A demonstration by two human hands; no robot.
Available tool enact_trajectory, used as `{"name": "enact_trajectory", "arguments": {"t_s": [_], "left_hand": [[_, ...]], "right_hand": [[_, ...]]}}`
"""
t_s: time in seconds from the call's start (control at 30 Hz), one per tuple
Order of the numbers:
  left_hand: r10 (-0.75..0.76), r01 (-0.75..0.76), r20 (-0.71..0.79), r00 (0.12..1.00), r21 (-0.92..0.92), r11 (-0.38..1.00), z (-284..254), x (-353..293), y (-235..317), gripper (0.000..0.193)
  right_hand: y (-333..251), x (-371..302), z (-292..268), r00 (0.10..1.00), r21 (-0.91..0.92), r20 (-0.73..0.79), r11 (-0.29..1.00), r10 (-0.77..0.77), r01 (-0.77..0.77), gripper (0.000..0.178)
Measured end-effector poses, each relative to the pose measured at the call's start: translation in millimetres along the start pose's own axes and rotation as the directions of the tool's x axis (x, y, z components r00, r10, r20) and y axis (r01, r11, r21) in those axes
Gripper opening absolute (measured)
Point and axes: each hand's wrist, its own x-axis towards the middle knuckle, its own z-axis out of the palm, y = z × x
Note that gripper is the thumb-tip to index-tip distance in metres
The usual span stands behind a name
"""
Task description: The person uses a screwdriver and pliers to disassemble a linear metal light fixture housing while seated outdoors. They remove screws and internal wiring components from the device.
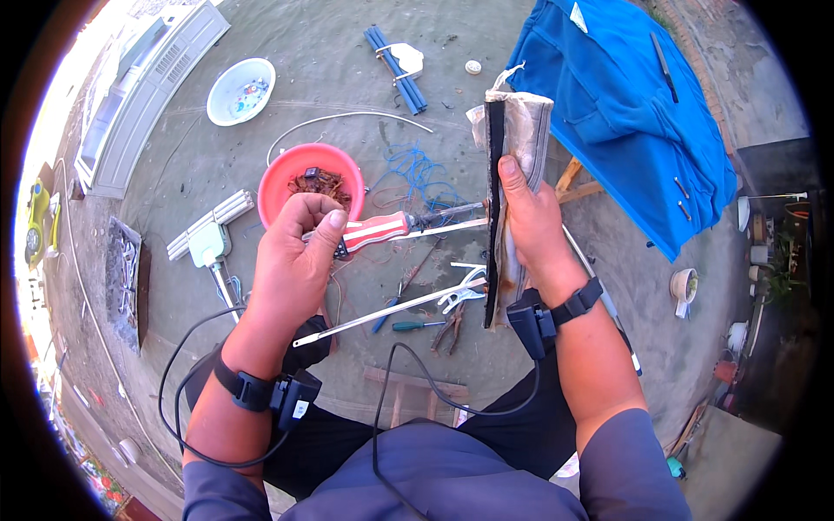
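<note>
My left hand (300, 256) is closed, its fingers curled at the butt of a tool with a red-and-white striped handle (378, 231). The tool's dark shaft points right, its tip touching or close to a long, flat, worn piece with a black edge and a greyish cover (521, 122). My right hand (534, 217) grips that piece upright, thumb on its face. Beneath the shaft runs a thin pale strip (456, 226); whether my left hand holds it too, I cannot tell. Another pale metal strip (382, 318) slants below, near pliers (449, 330) and a green-handled screwdriver (417, 326).
Behind my left hand stands a red basin (271, 187) holding brown scraps. Blue tangled string (417, 169), bundled blue tubes (397, 74) and a white basin (217, 97) lie farther off. Blue cloth (617, 113) drapes at the right. Cables hang from both wrist devices.
</note>
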Motion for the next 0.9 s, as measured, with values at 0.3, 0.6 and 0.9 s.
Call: {"name": "enact_trajectory", "arguments": {"t_s": [0.3, 0.6, 0.9], "left_hand": [[0.151, -0.152, 0.101, 0.983, 0.000, 0.988, -2, -2, -4, 0.029], [0.260, -0.268, 0.102, 0.960, 0.066, 0.961, -7, 4, -14, 0.035], [-0.007, 0.015, 0.108, 0.994, -0.073, 0.997, -4, -1, 1, 0.035]], "right_hand": [[-7, 1, -1, 0.998, 0.052, -0.049, 0.998, 0.043, -0.040, 0.056], [-6, 0, 1, 0.997, 0.035, -0.055, 0.998, 0.058, -0.056, 0.056], [-9, -1, 5, 0.994, 0.089, -0.097, 0.995, 0.046, -0.038, 0.057]]}}
